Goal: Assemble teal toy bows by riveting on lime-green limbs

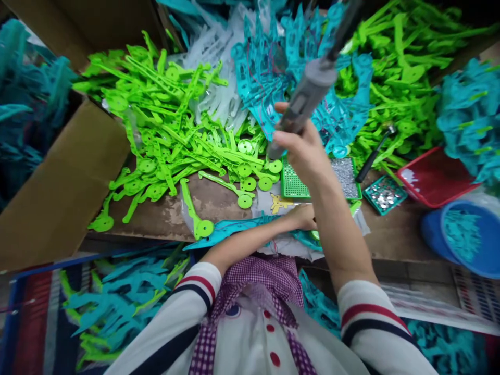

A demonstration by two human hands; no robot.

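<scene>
My right hand (302, 151) is wrapped round a grey electric screwdriver (307, 94), raised over the bench with its cord end up. Below it, my left hand (303, 216) is at a long teal plastic shell (230, 229) lying along the front edge of the bench. My right forearm hides the left fingers, so their grip cannot be made out. A bright green round piece (315, 235) shows at the shell beside that hand. Behind the hands is a green tray (295, 182) with a grid of holes and many small silver screws (344, 174).
Lime green plastic arms (172, 114) are heaped at the left, beside a cardboard box (66, 182). Teal shells (269, 67) are stacked behind. On the right are a black-handled hammer (375, 156), a small tray of metal pieces (385, 195), a red bin (437, 174) and a blue bucket (433, 229).
</scene>
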